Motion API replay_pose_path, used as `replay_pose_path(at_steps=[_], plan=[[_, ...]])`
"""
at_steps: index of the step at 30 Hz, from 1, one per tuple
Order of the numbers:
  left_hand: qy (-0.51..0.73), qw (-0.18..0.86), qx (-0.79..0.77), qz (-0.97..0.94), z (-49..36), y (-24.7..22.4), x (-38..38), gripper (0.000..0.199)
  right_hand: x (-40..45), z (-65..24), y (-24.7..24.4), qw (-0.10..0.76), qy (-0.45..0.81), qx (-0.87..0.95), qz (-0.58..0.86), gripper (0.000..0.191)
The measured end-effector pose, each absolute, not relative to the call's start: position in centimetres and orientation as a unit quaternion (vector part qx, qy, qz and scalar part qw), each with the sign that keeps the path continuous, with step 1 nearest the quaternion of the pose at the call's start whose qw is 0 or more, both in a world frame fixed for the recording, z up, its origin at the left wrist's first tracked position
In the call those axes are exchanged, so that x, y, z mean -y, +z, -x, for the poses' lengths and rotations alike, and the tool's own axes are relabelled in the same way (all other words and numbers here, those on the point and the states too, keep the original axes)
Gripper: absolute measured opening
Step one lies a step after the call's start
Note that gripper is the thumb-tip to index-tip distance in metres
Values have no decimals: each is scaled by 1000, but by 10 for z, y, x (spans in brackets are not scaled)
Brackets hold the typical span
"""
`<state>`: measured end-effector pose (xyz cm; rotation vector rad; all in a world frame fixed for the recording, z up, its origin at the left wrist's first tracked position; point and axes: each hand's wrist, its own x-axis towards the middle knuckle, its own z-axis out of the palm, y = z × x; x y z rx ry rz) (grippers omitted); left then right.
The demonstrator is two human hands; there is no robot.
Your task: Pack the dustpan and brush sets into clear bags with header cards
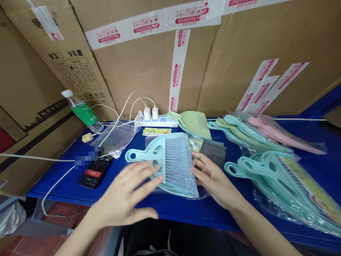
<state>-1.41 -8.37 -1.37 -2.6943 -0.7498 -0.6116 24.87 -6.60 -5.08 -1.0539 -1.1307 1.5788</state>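
Observation:
A light-blue dustpan lies in front of me with a matching hand brush nested on it, bristles to the right and handle to the left. My left hand has its fingers spread, with the fingertips over the brush's handle end. At the bristle side, my right hand curls its fingers and thumb at the dustpan's right edge. Grey bristles of another brush show behind my right fingers. Clear plastic wrap lies partly beneath the set.
Bagged light-blue dustpan sets lie at the right, with more green, blue and pink ones behind. A green dustpan rests near a power strip. A phone, loose cables, a plastic bag and a bottle occupy the left.

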Motion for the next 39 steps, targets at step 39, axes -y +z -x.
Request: replay_pose_path(at_steps=[39], plan=[[11, 201, 714, 670, 49, -11, 30, 44, 70, -271, -48, 581, 518, 441, 446, 76]])
